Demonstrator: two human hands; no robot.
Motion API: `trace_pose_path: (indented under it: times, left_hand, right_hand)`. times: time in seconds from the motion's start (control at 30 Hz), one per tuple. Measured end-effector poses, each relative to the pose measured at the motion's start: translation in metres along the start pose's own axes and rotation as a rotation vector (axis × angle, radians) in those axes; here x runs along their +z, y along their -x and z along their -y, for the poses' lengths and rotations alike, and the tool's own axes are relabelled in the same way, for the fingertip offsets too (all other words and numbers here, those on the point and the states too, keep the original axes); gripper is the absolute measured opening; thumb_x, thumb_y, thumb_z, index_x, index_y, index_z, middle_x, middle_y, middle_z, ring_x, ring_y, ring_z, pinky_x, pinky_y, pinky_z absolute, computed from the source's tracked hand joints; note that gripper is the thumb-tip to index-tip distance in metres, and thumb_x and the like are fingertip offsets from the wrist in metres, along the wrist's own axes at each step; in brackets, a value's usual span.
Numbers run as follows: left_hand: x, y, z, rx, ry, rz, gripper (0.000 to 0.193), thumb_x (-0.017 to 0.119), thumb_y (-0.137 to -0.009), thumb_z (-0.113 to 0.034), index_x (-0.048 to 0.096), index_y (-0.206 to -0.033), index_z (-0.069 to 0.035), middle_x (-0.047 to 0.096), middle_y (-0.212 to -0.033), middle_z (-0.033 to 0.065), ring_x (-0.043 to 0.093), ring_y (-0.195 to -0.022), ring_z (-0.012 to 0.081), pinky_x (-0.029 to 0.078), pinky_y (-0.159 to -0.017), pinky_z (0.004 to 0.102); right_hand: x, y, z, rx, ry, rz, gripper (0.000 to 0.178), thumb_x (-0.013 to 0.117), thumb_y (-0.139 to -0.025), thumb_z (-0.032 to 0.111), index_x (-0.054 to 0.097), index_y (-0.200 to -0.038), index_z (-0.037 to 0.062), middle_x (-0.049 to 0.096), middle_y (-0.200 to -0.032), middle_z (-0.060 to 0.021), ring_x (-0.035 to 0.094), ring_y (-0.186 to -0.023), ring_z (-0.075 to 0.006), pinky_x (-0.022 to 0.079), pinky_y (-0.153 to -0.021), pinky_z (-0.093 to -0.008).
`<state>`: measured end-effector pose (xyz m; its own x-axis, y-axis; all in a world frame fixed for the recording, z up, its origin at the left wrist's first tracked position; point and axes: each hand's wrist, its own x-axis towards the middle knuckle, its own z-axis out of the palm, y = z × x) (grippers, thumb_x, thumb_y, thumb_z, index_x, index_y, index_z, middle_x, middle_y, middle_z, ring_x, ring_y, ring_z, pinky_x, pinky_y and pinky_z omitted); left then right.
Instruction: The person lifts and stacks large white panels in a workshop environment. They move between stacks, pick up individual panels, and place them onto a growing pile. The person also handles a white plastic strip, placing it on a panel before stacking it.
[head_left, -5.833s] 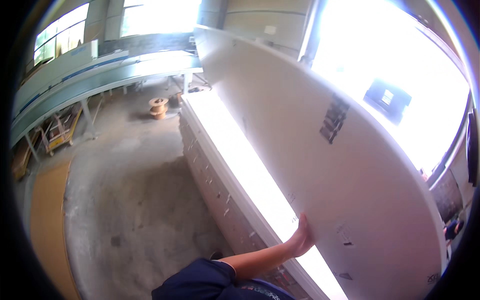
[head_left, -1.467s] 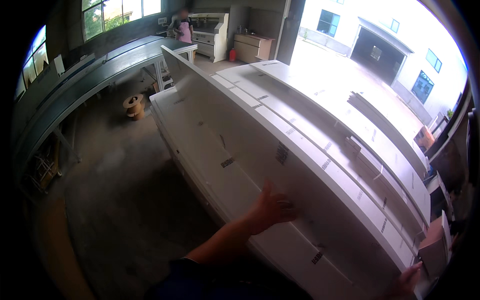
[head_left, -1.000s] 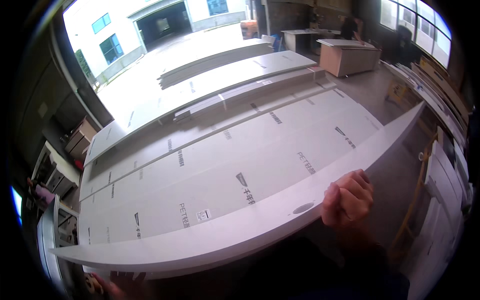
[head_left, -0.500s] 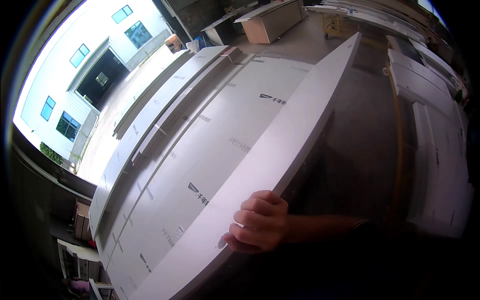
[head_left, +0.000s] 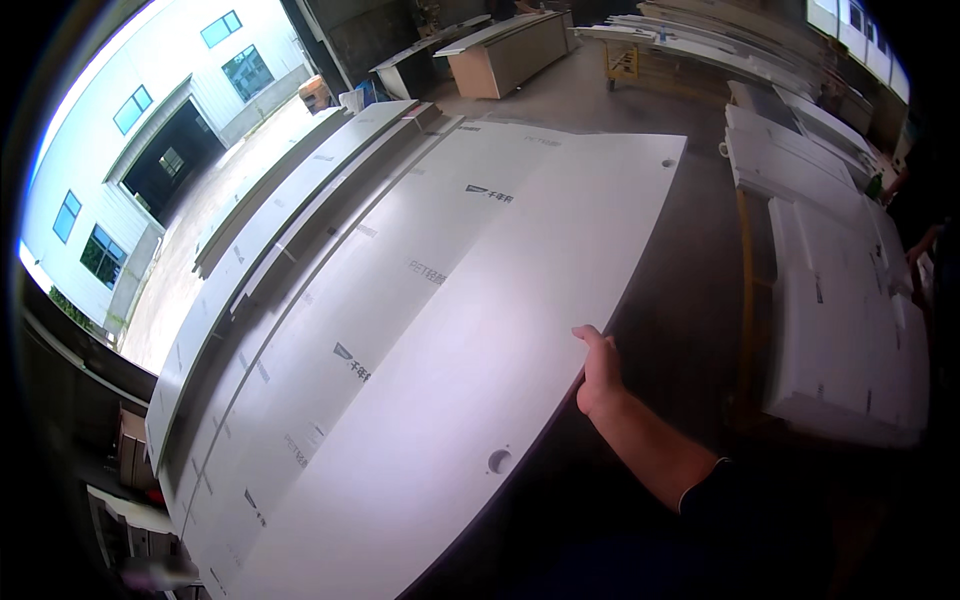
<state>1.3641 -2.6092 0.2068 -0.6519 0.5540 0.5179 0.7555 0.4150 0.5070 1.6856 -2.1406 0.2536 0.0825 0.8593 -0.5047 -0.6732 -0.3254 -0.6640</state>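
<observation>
My right hand [head_left: 600, 372] grips the near right edge of a long white panel [head_left: 510, 300], thumb on its top face and fingers hidden beneath. The panel's plain face shows a round hole [head_left: 500, 461] near my forearm and a smaller hole [head_left: 668, 163] by its far corner. Beside and partly under it, on the left, is a pale board with printed film [head_left: 400, 230]. How far the panel rests on that board I cannot tell. My left hand is out of view.
Long boards [head_left: 262, 235] lie stacked along the left, by a wide opening to a bright yard. White panels [head_left: 850, 330] rest on a yellow-framed stand [head_left: 748, 290] at right, where another person's arm [head_left: 922, 245] shows. Workbenches [head_left: 515, 55] and a trolley [head_left: 622, 62] stand farther back.
The white panel has turned flatter, so much more of its face shows. My right hand has shifted up along its edge, away from the near hole, and the view has moved slightly right.
</observation>
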Motion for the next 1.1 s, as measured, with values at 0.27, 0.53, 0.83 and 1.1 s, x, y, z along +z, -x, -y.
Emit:
trace_pose_path:
  times: [0.27,0.53,0.83,1.1]
  left_hand:
    - [0.034,0.045,0.014,-0.265,1.105,0.149,0.07,0.043,-0.092,-0.052,0.036,-0.139,0.0,0.049,-0.134,0.0172,0.063,-0.086,0.0263,0.053,-0.069,0.039]
    - [0.068,0.045,0.022,-1.189,1.637,-0.534,0.056,0.045,-0.09,-0.048,0.048,-0.132,-0.01,0.051,-0.133,0.0089,0.047,-0.121,0.0308,0.04,-0.099,0.0497]
    - [0.079,0.002,0.023,-1.273,1.665,-0.694,0.047,0.044,-0.093,-0.038,0.05,-0.128,-0.007,0.054,-0.126,0.0054,0.051,-0.116,0.0263,0.042,-0.097,0.0422]
    - [0.096,-0.039,0.049,-1.303,1.528,-0.843,0.05,0.041,-0.092,-0.045,0.051,-0.128,-0.011,0.054,-0.129,0.0038,0.05,-0.118,0.0274,0.041,-0.1,0.0445]
  right_hand:
    - [-0.062,-0.064,-0.063,0.153,0.025,-0.037,0.039,0.052,-0.081,0.027,0.056,-0.111,0.0017,0.061,-0.113,-0.0139,0.058,-0.104,-0.0318,0.046,-0.092,-0.0471]
    - [-0.057,-0.074,-0.073,0.171,0.071,-0.039,0.044,0.05,-0.082,0.031,0.055,-0.116,0.0041,0.059,-0.12,-0.0124,0.054,-0.112,-0.0327,0.042,-0.096,-0.0487]
    - [-0.018,-0.108,-0.092,0.156,0.102,0.029,0.044,0.05,-0.082,0.03,0.054,-0.116,0.0024,0.058,-0.119,-0.013,0.054,-0.111,-0.0328,0.043,-0.094,-0.0488]
    - [0.023,-0.121,-0.11,0.15,0.132,0.044,0.044,0.046,-0.084,0.029,0.053,-0.117,0.0007,0.058,-0.119,-0.0145,0.055,-0.11,-0.0336,0.044,-0.094,-0.0479]
